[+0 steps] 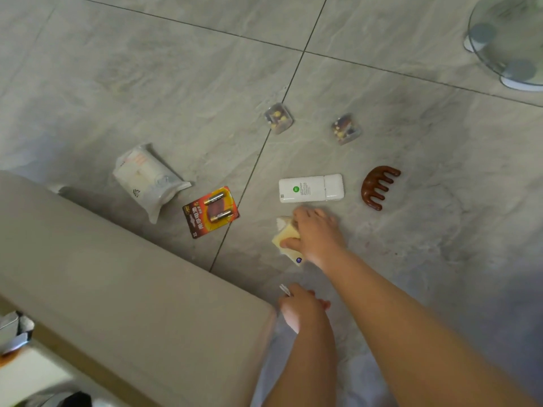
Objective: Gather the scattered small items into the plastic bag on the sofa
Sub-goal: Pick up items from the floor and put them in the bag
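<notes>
My right hand is down on the floor, fingers closed around a pale yellow packet. My left hand hovers closer to me by the sofa arm, pinching something thin and clear that I cannot identify. On the tiles lie a white flat box, a brown wooden comb, a red battery pack, a white tissue pack and two small clear boxes of beads. No plastic bag is clearly visible.
The beige sofa arm fills the lower left, right beside my left hand. A round glass table stands at the top right. Grey floor tiles spread around the items.
</notes>
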